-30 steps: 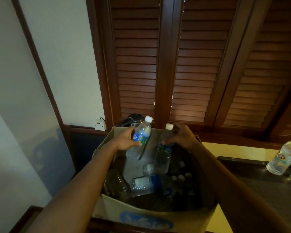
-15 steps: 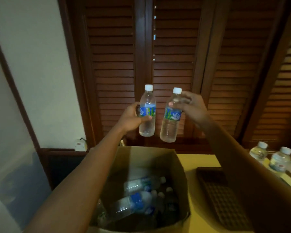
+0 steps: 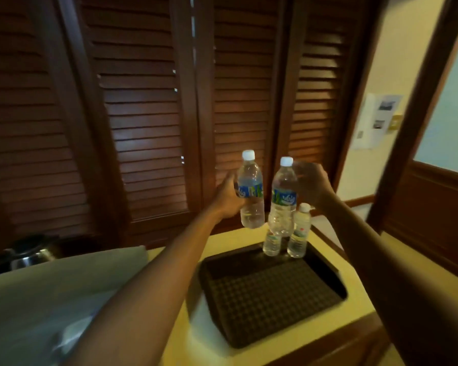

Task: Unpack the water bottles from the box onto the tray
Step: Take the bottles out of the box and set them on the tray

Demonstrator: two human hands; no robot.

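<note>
Head view: both arms reach forward and slightly upward over a yellow countertop (image 3: 328, 313), forearms nearly straight, each hand carrying one water bottle upright in the air in front of dark wooden louvred shutters (image 3: 148, 114).

The left hand (image 3: 228, 199) wraps round the middle of the left water bottle (image 3: 250, 191), fingers and thumb curled over its blue-and-green label; the white cap stands clear above the hand and the clear lower body hangs below it. The right hand (image 3: 311, 183) grips the right water bottle (image 3: 283, 199) high up, at the shoulder just below the white cap, with the fingers curled behind the neck, so the label and the whole lower body hang free beneath the hand. The two held bottles are just beside each other, not touching as far as can be seen.

Below them lies a dark brown tray (image 3: 270, 291) with a dimpled floor, resting on the countertop. At its far edge stand two smaller bottles: one (image 3: 299, 233) with a white cap in plain sight, and another (image 3: 272, 244) partly hidden behind the bottom of the right hand's bottle. Both held bottles are above the far end of the tray, clear of its surface.

At lower left the open flap of the cardboard box (image 3: 64, 281) fills the corner, blurred; its contents cannot be made out. Behind it sits a metal kettle (image 3: 29, 253). On the pale wall at right hang some papers (image 3: 378, 120).
</note>
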